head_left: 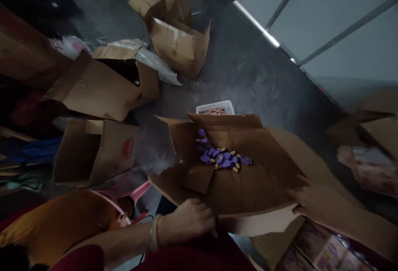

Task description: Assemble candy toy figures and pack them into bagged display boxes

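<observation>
An open cardboard box lies tilted in front of me, with a small heap of purple and yellow pieces inside. My left hand is closed at the near edge of this box, its fingers curled over the cardboard. At the box's right side, my right hand grips the edge, somewhat blurred, with its fingers on the inner face. Just beyond the far flap stands a white plastic basket holding small colourful pieces.
Open cartons stand on the left and at the far side. Plastic sheeting lies between cartons. A person in an orange top is at the lower left, beside a pink chair. Packaged goods sit at lower right.
</observation>
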Action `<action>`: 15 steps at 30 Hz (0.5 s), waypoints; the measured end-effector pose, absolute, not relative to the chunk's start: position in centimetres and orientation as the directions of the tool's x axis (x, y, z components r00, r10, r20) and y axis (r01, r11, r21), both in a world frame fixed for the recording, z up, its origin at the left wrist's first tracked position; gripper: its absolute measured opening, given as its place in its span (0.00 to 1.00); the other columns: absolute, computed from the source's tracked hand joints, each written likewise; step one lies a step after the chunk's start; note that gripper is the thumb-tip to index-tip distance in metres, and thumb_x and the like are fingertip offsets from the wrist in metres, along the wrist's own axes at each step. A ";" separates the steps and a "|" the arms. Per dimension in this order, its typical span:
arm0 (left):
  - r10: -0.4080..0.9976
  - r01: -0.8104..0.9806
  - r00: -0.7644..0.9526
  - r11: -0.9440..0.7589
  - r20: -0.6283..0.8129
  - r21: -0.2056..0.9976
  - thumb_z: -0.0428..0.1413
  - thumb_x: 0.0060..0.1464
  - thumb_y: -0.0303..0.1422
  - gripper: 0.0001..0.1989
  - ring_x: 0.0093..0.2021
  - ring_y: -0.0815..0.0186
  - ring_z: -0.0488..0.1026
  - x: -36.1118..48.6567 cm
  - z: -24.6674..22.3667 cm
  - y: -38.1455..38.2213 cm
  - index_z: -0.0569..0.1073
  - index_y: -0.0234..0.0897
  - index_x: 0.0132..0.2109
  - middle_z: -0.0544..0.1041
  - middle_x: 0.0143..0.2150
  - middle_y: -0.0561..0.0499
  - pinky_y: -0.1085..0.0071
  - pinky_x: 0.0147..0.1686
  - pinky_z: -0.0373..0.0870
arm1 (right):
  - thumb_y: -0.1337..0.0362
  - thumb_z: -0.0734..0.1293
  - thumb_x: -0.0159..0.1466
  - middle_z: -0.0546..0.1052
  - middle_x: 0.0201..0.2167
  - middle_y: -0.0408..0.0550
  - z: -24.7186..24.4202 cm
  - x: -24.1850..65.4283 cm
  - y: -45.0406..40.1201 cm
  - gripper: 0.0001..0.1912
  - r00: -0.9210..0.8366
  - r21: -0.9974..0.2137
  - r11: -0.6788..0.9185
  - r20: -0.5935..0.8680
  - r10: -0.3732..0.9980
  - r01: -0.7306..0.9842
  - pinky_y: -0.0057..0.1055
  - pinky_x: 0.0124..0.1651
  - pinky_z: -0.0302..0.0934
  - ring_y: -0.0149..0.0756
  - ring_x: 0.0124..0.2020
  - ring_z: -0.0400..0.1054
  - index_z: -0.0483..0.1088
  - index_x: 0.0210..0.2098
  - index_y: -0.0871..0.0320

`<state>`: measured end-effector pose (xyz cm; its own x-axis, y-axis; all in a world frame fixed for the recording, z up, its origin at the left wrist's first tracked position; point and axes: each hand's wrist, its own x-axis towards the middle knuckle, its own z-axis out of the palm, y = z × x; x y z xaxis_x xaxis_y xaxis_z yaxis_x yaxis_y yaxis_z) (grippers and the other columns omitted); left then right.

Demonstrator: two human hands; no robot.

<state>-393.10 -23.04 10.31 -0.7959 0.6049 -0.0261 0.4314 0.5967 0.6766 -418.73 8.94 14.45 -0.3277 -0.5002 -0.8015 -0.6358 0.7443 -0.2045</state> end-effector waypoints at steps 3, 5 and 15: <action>0.520 0.316 -0.847 0.662 -0.112 0.680 0.51 0.65 0.34 0.06 0.34 0.64 0.70 -394.2 7.8 -24.1 0.69 0.40 0.38 0.76 0.36 0.52 0.66 0.33 0.59 | 0.63 0.75 0.51 0.75 0.23 0.44 18.8 -416.4 10.8 0.08 -0.395 -0.236 0.660 -0.642 -0.657 -0.713 0.49 0.62 0.54 0.43 0.31 0.72 0.71 0.26 0.50; 0.429 0.190 -0.884 0.689 -0.183 0.699 0.51 0.64 0.28 0.06 0.36 0.64 0.71 -394.7 4.3 -24.0 0.70 0.40 0.37 0.76 0.37 0.52 0.66 0.38 0.62 | 0.63 0.72 0.58 0.75 0.24 0.44 20.4 -415.3 9.4 0.05 -0.326 -0.240 0.508 -0.532 -0.782 -0.827 0.45 0.56 0.58 0.41 0.30 0.71 0.71 0.29 0.51; 0.223 -0.178 -0.911 0.546 -0.347 0.819 0.53 0.61 0.27 0.06 0.63 0.58 0.66 -402.2 -8.8 -15.8 0.74 0.38 0.44 0.77 0.51 0.45 0.51 0.67 0.51 | 0.63 0.68 0.66 0.76 0.23 0.49 19.3 -418.1 4.3 0.10 -0.269 0.066 0.310 -0.686 -0.676 -0.948 0.30 0.24 0.48 0.41 0.23 0.73 0.70 0.29 0.60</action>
<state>-402.24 -15.80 -8.82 -0.9112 0.2226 -0.3467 -0.1783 0.5456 0.8189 -418.06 4.31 19.32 -0.2689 -0.6762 -0.6859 -0.9484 0.3101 0.0662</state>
